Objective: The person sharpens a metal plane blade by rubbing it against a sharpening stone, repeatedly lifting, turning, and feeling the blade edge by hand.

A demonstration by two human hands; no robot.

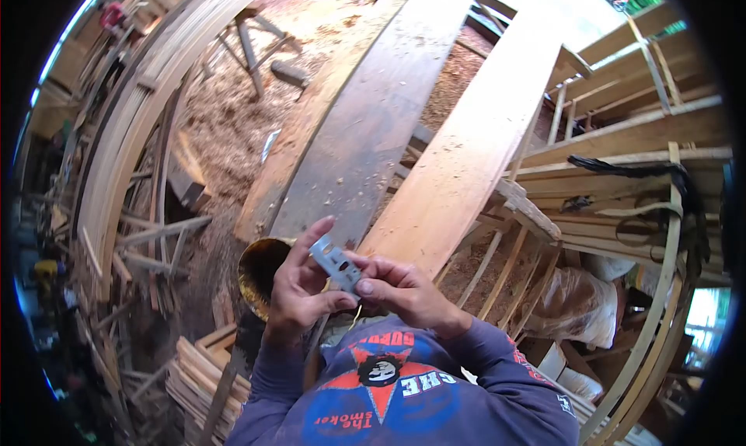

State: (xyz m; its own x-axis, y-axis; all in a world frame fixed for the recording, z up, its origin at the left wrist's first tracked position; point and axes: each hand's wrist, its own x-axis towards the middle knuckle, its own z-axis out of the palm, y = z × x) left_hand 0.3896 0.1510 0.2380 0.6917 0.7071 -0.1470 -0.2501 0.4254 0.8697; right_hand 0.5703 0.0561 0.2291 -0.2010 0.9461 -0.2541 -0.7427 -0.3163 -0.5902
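A small flat grey metal piece (pixel 336 266) with holes in it is held in front of the chest. My left hand (pixel 299 289) grips its left side, with the thumb low and a finger stretched up along the edge. My right hand (pixel 408 293) pinches its lower right end between thumb and fingers. Below the hands hangs a thin pale strand (pixel 357 316). Just beyond the hands lie a dark wide board (pixel 365 127) and a lighter board (pixel 466 151), both with wood shavings on them.
A round open container (pixel 252 279) stands left of my left hand. Stacked planks (pixel 132 143) run along the left, and a timber rack (pixel 637 143) is at the right. Plastic bags (pixel 579 310) lie below it. A person in red (pixel 114 17) is far off at the upper left.
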